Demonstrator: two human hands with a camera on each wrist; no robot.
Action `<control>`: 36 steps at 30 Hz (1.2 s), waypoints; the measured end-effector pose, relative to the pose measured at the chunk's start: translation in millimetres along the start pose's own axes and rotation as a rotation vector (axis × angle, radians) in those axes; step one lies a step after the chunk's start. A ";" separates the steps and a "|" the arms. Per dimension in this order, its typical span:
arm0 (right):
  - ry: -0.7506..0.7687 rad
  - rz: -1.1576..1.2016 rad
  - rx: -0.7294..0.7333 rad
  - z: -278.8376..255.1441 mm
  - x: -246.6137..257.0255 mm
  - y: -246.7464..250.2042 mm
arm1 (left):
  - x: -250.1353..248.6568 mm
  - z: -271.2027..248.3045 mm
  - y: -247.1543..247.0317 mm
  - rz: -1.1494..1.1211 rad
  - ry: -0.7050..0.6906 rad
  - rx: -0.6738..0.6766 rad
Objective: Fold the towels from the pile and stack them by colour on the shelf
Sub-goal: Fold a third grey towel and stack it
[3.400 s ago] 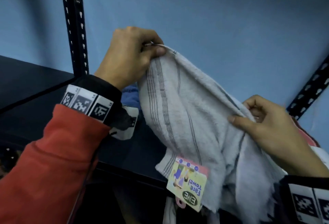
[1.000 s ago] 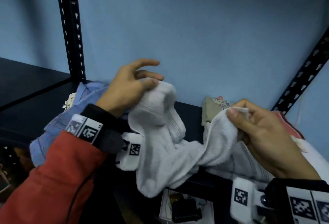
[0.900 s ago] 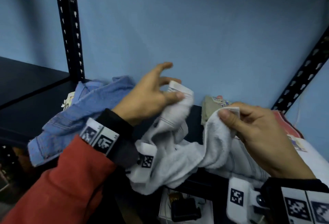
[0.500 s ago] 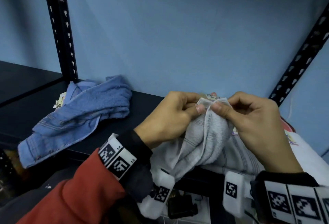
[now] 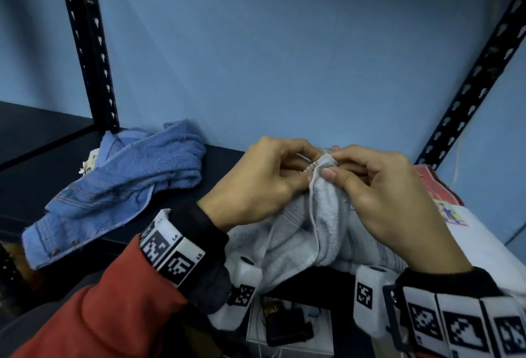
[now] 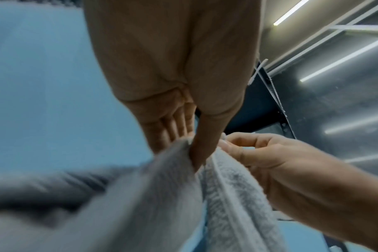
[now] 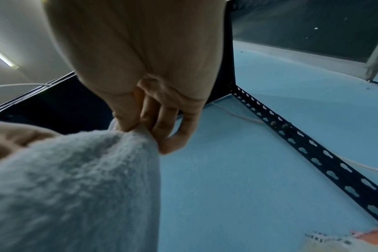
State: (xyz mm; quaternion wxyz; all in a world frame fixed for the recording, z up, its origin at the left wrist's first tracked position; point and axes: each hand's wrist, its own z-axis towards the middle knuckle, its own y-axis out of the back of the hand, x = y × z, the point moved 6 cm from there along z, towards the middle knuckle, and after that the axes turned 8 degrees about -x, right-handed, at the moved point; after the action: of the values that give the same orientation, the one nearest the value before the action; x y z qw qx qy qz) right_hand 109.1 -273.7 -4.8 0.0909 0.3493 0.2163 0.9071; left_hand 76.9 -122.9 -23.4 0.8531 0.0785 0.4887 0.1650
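A white towel (image 5: 307,232) with grey stripes hangs doubled over the front edge of the dark shelf (image 5: 222,164). Both hands meet at its top corners. My left hand (image 5: 264,178) pinches one corner between thumb and fingers, and my right hand (image 5: 367,184) pinches the other right beside it. In the left wrist view the left thumb presses into the white towel (image 6: 227,196) while the right hand (image 6: 281,163) holds the neighbouring edge. The right wrist view shows my right hand's fingers (image 7: 162,126) curled on the fluffy white towel (image 7: 76,184).
A crumpled blue towel (image 5: 122,181) lies on the shelf at the left, near a black perforated post (image 5: 91,53). More towels, white (image 5: 478,243) and red (image 5: 432,187), lie at the right beside a slanted post (image 5: 478,73). A blue wall stands behind.
The hands came down from holding the towel spread high and drew together; the left hand brought its corner across to the right hand's corner, so the towel now hangs doubled.
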 end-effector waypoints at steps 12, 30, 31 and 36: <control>0.055 -0.058 -0.528 0.9 -9.0 58.9 | 37.8 1.6 148.3 0.643 0.223 -0.322; 0.081 0.206 -0.241 -11.3 41.5 -23.5 | -32.6 1.0 48.3 0.318 -0.233 -0.213; 0.113 0.189 -0.239 -10.4 45.1 -23.9 | -31.5 1.4 51.7 0.285 -0.227 -0.219; 0.160 0.162 -0.273 -12.3 53.3 -28.8 | -33.1 0.0 60.3 0.121 -0.199 -0.234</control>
State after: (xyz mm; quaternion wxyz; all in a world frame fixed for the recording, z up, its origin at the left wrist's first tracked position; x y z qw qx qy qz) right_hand 61.8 -235.2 5.6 0.0466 0.2767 0.0687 0.9574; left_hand 49.0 -78.5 21.1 0.8891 0.0241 0.3735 0.2634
